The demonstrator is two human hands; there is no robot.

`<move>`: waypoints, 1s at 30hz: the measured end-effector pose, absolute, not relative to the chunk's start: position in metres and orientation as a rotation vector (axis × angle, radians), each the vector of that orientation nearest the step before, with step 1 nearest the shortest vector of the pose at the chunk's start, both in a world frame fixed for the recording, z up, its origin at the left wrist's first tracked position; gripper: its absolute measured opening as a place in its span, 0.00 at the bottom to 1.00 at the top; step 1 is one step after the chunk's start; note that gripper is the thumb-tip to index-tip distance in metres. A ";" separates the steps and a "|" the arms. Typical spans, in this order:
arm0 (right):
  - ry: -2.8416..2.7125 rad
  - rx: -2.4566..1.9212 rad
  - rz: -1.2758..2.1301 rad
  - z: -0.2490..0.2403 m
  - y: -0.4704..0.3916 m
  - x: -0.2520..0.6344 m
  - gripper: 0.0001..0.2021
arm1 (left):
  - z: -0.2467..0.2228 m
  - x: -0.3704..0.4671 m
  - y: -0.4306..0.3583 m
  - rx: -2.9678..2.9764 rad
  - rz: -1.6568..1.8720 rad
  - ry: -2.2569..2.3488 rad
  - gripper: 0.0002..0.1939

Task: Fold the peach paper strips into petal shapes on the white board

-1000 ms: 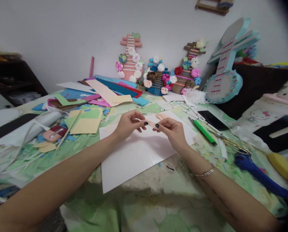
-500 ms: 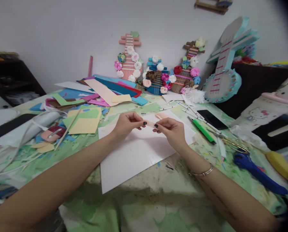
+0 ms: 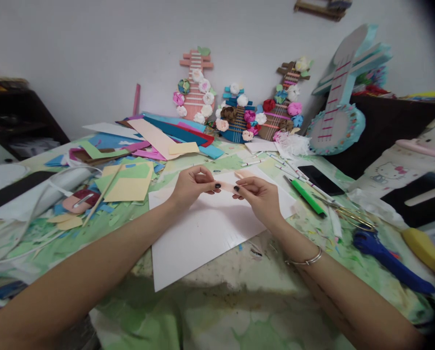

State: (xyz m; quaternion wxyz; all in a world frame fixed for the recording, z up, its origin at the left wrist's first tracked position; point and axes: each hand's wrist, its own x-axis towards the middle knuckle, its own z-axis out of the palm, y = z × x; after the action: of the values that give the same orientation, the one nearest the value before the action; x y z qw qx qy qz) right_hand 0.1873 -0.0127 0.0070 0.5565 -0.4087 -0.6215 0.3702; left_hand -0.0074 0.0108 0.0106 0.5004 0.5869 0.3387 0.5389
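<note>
Between my two hands a small pale pink paper strip (image 3: 226,186) is stretched above a white sheet (image 3: 199,238). My left hand (image 3: 196,186) pinches its left end between thumb and fingers. The right end is pinched by my right hand (image 3: 257,193), whose wrist wears a silver bracelet. Another pale pink piece (image 3: 243,173) lies on the sheet just behind my right hand.
Coloured papers (image 3: 159,138) and scraps lie at the left and back. Decorated paper instruments (image 3: 197,97) lean on the wall. To the right are a green marker (image 3: 307,198), a phone (image 3: 321,180), scissors and a blue-handled tool (image 3: 392,260).
Both hands keep their hold on the strip. The fingers of my left hand have shifted very slightly; little else differs.
</note>
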 end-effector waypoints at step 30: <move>-1.845 -0.976 0.916 0.005 -0.012 0.191 0.13 | 0.006 -0.006 0.012 1.791 1.204 0.929 0.07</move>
State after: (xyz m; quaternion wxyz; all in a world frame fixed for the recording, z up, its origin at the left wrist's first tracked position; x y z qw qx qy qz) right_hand 0.1907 -0.0122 0.0045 0.4180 -0.3890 -0.7353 0.3650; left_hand -0.0062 0.0120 0.0056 0.3859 0.7032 0.3648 0.4728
